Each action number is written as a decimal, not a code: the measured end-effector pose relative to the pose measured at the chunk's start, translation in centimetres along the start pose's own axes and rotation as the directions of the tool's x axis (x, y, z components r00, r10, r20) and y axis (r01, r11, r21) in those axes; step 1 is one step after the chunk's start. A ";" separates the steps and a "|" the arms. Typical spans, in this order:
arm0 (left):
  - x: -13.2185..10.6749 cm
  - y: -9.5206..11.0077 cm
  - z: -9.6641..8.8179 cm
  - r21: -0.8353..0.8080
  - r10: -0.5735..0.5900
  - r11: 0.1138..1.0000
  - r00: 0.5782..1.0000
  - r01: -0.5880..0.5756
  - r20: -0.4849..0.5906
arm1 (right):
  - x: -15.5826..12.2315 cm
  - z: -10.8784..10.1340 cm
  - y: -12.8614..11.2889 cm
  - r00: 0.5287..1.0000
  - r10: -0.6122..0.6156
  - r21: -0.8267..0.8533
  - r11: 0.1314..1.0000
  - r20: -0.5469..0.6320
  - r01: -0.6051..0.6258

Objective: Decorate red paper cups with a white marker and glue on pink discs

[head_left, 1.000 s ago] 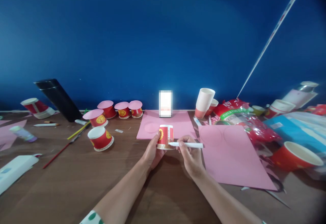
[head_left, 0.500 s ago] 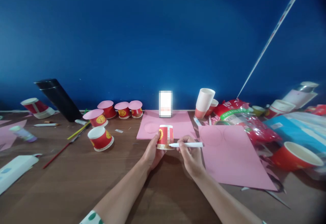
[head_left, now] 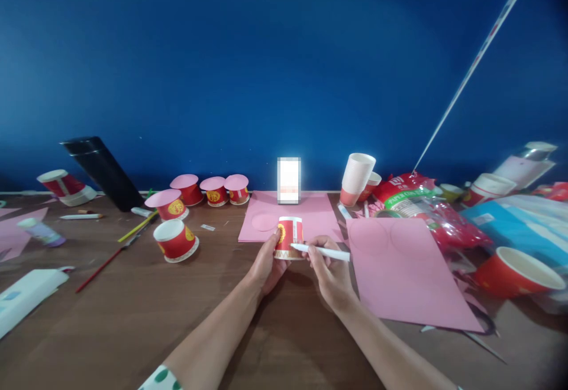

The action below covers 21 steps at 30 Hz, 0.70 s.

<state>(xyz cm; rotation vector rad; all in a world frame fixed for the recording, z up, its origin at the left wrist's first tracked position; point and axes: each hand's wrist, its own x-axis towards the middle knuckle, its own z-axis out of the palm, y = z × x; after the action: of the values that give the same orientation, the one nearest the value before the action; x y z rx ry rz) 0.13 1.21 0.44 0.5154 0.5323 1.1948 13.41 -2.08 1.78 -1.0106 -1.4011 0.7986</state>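
A red paper cup (head_left: 289,237) with a yellow emblem stands upside down on the wooden table (head_left: 146,313), at the near edge of a pink sheet (head_left: 310,212). My left hand (head_left: 266,267) grips the cup's left side with closed fingers. My right hand (head_left: 327,271) pinches a white pen (head_left: 322,252) that lies almost level, its tip touching the cup's lower right rim.
Several red cups with pink paper tops (head_left: 213,190) stand at the back left, one open cup (head_left: 175,240) nearer. A larger pink sheet (head_left: 403,271) lies to the right, beside a red cup on its side (head_left: 515,271), stacked cups (head_left: 357,178) and bags. A phone (head_left: 288,180) leans against the blue wall.
My right hand and the pen shifted slightly left and up, so the pen tip now meets the cup's lower rim. The left hand and cup stay put.
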 end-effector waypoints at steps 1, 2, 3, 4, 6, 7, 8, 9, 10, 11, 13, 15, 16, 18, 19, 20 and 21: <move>0.0 0.0 0.0 0.003 0.003 1.000 1.000 -0.003 0.004 | 0.0 0.0 -0.1 1.000 -0.006 -0.021 1.000 0.010 0.006; 0.0 -0.1 -0.1 0.002 0.007 1.000 1.000 -0.007 0.002 | -0.1 -0.1 -0.1 1.000 -0.012 -0.040 0.999 0.021 0.013; 0.1 -0.1 -0.1 -0.002 0.010 1.000 1.000 -0.010 -0.004 | -0.2 -0.1 -0.1 0.999 -0.019 -0.054 0.998 0.029 0.021; 0.1 -0.1 -0.1 -0.006 0.015 1.000 1.000 -0.015 -0.014 | -0.2 -0.2 -0.1 0.999 -0.027 -0.060 0.998 0.034 0.029; 0.1 -0.2 -0.2 -0.010 0.017 1.000 0.999 -0.017 -0.033 | -0.3 -0.3 0.0 0.999 -0.036 -0.054 0.998 0.032 0.037; 0.1 -0.2 -0.2 -0.009 0.013 1.000 0.999 -0.013 -0.037 | -0.3 -0.3 0.0 0.999 -0.036 -0.048 0.998 0.025 0.037; 0.0 -0.2 -0.2 -0.006 0.007 1.000 0.999 -0.007 -0.035 | -0.3 -0.3 0.0 0.999 -0.036 -0.045 0.998 0.019 0.037; 0.0 -0.2 -0.1 -0.002 0.003 1.000 0.999 -0.003 -0.031 | -0.3 -0.2 0.0 0.999 -0.035 -0.044 0.998 0.014 0.036; 0.0 -0.2 -0.1 -0.001 0.001 1.000 1.000 -0.001 -0.028 | -0.2 -0.2 0.0 0.999 -0.035 -0.046 0.998 0.009 0.035; 0.0 -0.1 0.0 -0.002 0.002 1.000 1.000 -0.002 -0.027 | -0.2 -0.2 0.0 0.999 -0.034 -0.050 0.998 0.011 0.035; 0.0 -0.1 0.1 -0.006 0.010 1.000 0.999 -0.010 -0.037 | -0.2 -0.1 -0.1 0.999 -0.035 -0.060 0.998 0.028 0.036; 0.0 -0.1 0.2 -0.008 0.020 1.000 0.998 -0.021 -0.055 | -0.3 -0.2 -0.1 0.998 -0.032 -0.055 0.998 0.047 0.034; 0.0 -0.1 0.1 -0.007 0.021 1.000 0.998 -0.022 -0.063 | -0.3 -0.2 -0.1 0.998 -0.029 -0.046 0.998 0.053 0.032; 0.0 -0.1 0.0 -0.004 0.016 1.000 0.998 -0.016 -0.066 | -0.3 -0.3 -0.1 0.999 -0.030 -0.027 0.999 0.044 0.031; 0.1 -0.2 -0.1 -0.004 0.013 1.000 0.998 -0.013 -0.060 | -0.3 -0.3 0.0 0.999 -0.034 -0.022 0.999 0.031 0.034; 0.1 -0.2 -0.1 -0.004 0.011 1.000 0.999 -0.012 -0.049 | -0.3 -0.3 0.0 0.999 -0.038 -0.022 0.999 0.016 0.038; 0.1 -0.2 -0.2 -0.006 0.013 1.000 0.999 -0.014 -0.038 | -0.3 -0.3 -0.1 0.999 -0.043 -0.025 0.999 -0.004 0.043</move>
<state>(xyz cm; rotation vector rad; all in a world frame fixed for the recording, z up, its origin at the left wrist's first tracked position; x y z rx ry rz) 0.20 1.27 0.16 0.4922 0.5584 1.2211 13.65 -2.41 1.73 -0.9974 -1.4276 0.7486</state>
